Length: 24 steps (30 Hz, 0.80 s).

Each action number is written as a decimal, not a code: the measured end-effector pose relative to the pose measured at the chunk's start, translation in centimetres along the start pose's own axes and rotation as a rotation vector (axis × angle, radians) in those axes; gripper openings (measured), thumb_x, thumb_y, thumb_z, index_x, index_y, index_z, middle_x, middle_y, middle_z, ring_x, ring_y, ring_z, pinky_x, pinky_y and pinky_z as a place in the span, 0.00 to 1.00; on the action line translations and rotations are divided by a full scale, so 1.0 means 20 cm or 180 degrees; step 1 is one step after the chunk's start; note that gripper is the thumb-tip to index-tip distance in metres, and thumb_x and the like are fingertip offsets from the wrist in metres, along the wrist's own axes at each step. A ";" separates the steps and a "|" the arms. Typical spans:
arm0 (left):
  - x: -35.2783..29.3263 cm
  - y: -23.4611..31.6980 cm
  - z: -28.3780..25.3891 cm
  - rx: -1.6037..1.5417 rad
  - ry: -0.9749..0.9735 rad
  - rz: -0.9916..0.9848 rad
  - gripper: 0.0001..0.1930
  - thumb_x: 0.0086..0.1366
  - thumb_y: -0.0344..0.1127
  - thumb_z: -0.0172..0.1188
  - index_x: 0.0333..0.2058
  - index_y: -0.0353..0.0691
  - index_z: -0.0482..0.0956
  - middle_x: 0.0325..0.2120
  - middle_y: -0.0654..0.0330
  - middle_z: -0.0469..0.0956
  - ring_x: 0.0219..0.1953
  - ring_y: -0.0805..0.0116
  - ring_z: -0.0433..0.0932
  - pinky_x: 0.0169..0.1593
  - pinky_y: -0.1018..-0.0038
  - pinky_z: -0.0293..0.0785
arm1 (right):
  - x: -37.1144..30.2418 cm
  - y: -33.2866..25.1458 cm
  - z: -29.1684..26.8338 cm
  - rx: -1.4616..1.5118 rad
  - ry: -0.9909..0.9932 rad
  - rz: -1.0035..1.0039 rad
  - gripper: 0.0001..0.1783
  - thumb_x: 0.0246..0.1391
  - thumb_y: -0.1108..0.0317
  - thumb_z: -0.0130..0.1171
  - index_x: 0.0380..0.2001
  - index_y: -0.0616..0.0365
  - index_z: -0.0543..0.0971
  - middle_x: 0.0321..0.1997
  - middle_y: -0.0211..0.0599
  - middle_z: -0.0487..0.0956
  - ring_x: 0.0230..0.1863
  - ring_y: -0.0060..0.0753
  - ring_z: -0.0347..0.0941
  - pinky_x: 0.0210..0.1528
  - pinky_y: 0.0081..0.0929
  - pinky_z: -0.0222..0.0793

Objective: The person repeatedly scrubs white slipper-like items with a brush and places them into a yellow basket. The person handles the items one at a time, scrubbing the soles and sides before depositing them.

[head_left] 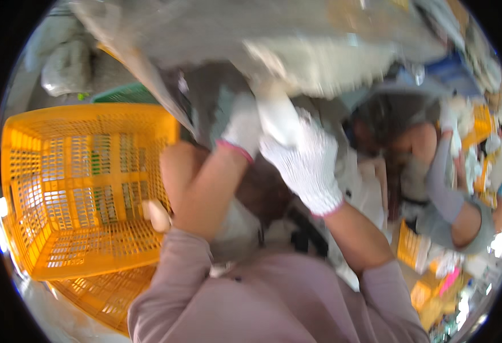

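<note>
Both hands wear white knitted gloves with pink cuffs and meet at the middle, by the edge of a work surface covered in plastic sheeting (199, 28). My right hand (308, 160) is closed around a smooth white elongated piece (279, 119), too blurred for its exact kind to show. Close against its left side is my left hand (243, 127), its fingers smeared by motion. Just beyond the piece, a cream-coloured heap (319, 68) lies blurred on the sheeting.
On my left, a yellow plastic basket (91, 111) holds a pale elongated piece (159, 217), with another yellow basket (108, 294) beneath. Behind is a green basket (128, 92). To the right, another person in grey sleeves (445, 177) sits near more yellow baskets (409, 246).
</note>
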State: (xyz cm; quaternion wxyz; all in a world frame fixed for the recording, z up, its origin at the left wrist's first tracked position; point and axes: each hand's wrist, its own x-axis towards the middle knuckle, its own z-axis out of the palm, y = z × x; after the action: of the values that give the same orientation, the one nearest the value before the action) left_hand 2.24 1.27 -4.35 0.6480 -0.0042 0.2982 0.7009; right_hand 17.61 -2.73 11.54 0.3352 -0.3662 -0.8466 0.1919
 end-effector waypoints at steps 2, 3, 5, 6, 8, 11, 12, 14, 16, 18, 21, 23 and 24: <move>0.02 -0.01 -0.01 -0.0006 -0.0196 -0.0302 0.30 0.70 0.58 0.52 0.54 0.37 0.79 0.51 0.49 0.81 0.50 0.49 0.82 0.56 0.59 0.78 | -0.02 0.05 0.03 0.0246 0.0110 0.0260 0.26 0.43 0.53 0.81 0.38 0.61 0.84 0.33 0.49 0.86 0.34 0.54 0.84 0.38 0.40 0.79; 0.01 -0.01 -0.02 0.0356 -0.0493 0.0018 0.29 0.69 0.57 0.53 0.54 0.37 0.79 0.51 0.49 0.81 0.50 0.49 0.82 0.56 0.59 0.78 | -0.01 0.07 0.05 0.0256 0.0112 0.0537 0.24 0.44 0.54 0.80 0.36 0.60 0.85 0.33 0.48 0.86 0.33 0.52 0.84 0.38 0.40 0.79; -0.01 -0.02 -0.01 0.1515 -0.0239 0.1138 0.26 0.64 0.53 0.59 0.51 0.37 0.80 0.49 0.48 0.81 0.50 0.48 0.82 0.55 0.57 0.78 | 0.04 0.07 0.10 0.0488 0.0171 0.0580 0.19 0.45 0.56 0.79 0.34 0.59 0.87 0.32 0.46 0.87 0.32 0.49 0.85 0.38 0.40 0.79; -0.03 -0.03 0.00 0.2229 0.0186 0.1891 0.25 0.60 0.49 0.65 0.49 0.36 0.80 0.48 0.48 0.81 0.50 0.47 0.81 0.54 0.55 0.78 | 0.08 0.06 0.12 0.0698 0.0317 0.0332 0.17 0.45 0.57 0.78 0.32 0.58 0.87 0.32 0.46 0.87 0.32 0.48 0.85 0.38 0.40 0.79; -0.10 -0.05 0.03 0.3666 0.0774 0.2112 0.21 0.60 0.43 0.67 0.48 0.35 0.81 0.46 0.48 0.82 0.49 0.48 0.81 0.54 0.53 0.79 | 0.14 0.05 0.16 0.0663 -0.0083 0.0919 0.16 0.47 0.56 0.77 0.33 0.56 0.89 0.32 0.45 0.87 0.33 0.49 0.85 0.38 0.40 0.79; -0.20 -0.09 0.08 0.2731 0.0707 0.0556 0.16 0.71 0.39 0.58 0.50 0.34 0.80 0.46 0.49 0.84 0.48 0.50 0.84 0.53 0.55 0.81 | 0.10 0.08 0.17 -0.0374 -0.0060 0.0245 0.24 0.49 0.50 0.79 0.40 0.59 0.88 0.36 0.50 0.87 0.33 0.55 0.84 0.39 0.42 0.81; -0.23 -0.11 0.08 0.0466 0.0254 0.0300 0.16 0.73 0.40 0.55 0.50 0.34 0.79 0.45 0.50 0.84 0.47 0.51 0.84 0.52 0.57 0.82 | 0.06 0.11 0.17 -0.0274 -0.0155 0.0264 0.24 0.50 0.51 0.79 0.41 0.60 0.87 0.36 0.51 0.87 0.34 0.54 0.85 0.39 0.41 0.81; -0.26 -0.12 0.10 -0.1270 -0.0730 0.0212 0.19 0.79 0.42 0.46 0.51 0.33 0.79 0.43 0.49 0.85 0.43 0.51 0.86 0.50 0.59 0.84 | -0.06 0.15 0.14 -0.0072 0.0188 0.0050 0.26 0.51 0.53 0.80 0.43 0.62 0.86 0.37 0.52 0.87 0.35 0.51 0.86 0.38 0.39 0.81; -0.24 -0.11 0.11 -0.0292 -0.0557 0.0290 0.29 0.78 0.55 0.41 0.55 0.33 0.77 0.46 0.46 0.84 0.49 0.50 0.83 0.57 0.58 0.80 | -0.12 0.17 0.10 0.0135 0.0043 0.0117 0.28 0.47 0.57 0.84 0.45 0.65 0.85 0.36 0.49 0.86 0.31 0.42 0.84 0.35 0.32 0.79; -0.21 -0.09 0.11 0.0163 -0.0262 0.0324 0.34 0.78 0.60 0.39 0.60 0.32 0.75 0.48 0.43 0.82 0.53 0.49 0.81 0.61 0.58 0.78 | -0.10 0.16 0.06 0.0219 0.0086 -0.0240 0.29 0.48 0.45 0.80 0.42 0.59 0.85 0.25 0.39 0.79 0.25 0.46 0.76 0.30 0.37 0.74; -0.17 -0.07 0.11 0.0696 -0.0836 0.1072 0.28 0.80 0.53 0.41 0.59 0.32 0.75 0.49 0.48 0.82 0.51 0.51 0.82 0.58 0.59 0.79 | 0.06 0.10 0.00 0.1580 -0.0645 0.0716 0.22 0.53 0.57 0.77 0.44 0.61 0.85 0.32 0.37 0.85 0.30 0.31 0.82 0.36 0.30 0.78; -0.18 -0.07 0.12 -0.0191 -0.0735 0.0830 0.29 0.80 0.57 0.40 0.57 0.37 0.76 0.48 0.52 0.82 0.50 0.54 0.82 0.56 0.61 0.80 | 0.19 0.05 -0.06 0.3299 -0.1522 0.1993 0.17 0.57 0.65 0.70 0.47 0.62 0.85 0.39 0.35 0.88 0.38 0.23 0.84 0.44 0.27 0.81; -0.18 -0.08 0.12 -0.0406 -0.0602 0.0674 0.30 0.80 0.60 0.40 0.56 0.39 0.76 0.48 0.53 0.83 0.49 0.55 0.82 0.55 0.62 0.80 | 0.22 0.02 -0.12 0.3188 -0.1824 0.2130 0.21 0.58 0.66 0.69 0.54 0.60 0.82 0.42 0.35 0.87 0.39 0.26 0.84 0.45 0.29 0.80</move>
State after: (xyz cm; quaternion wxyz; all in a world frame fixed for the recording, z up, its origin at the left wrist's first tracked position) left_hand 5.15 -1.04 -1.48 0.5941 0.0521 0.1894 0.7800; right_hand 17.23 1.03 14.78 0.1489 -0.3437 -0.5515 0.7453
